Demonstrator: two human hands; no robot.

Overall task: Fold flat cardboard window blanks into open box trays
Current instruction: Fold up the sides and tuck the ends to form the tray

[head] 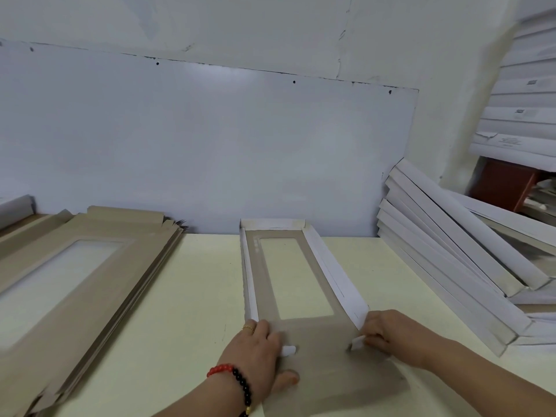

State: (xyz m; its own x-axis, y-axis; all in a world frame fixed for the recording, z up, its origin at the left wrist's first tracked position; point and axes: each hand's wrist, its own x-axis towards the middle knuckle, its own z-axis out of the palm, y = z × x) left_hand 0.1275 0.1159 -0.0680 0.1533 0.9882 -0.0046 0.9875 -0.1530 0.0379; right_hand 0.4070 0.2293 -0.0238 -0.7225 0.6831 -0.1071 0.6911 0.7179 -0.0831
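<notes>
A brown cardboard window blank (319,335) lies on the pale table in front of me, its long side walls and far end wall folded up, white on their outer faces. Its near end flap still lies flat toward me. My left hand (258,353) grips the near left corner, fingers curled over a small white corner tab, thumb resting on the flat flap. My right hand (388,332) pinches the white corner tab at the near right corner, just inside the raised right wall.
A thick stack of flat brown window blanks (99,257) covers the table's left side. Finished white trays (451,254) lean in a pile at the right. A wall with a white board (210,139) stands close behind. More white stacked sheets (523,94) sit far right.
</notes>
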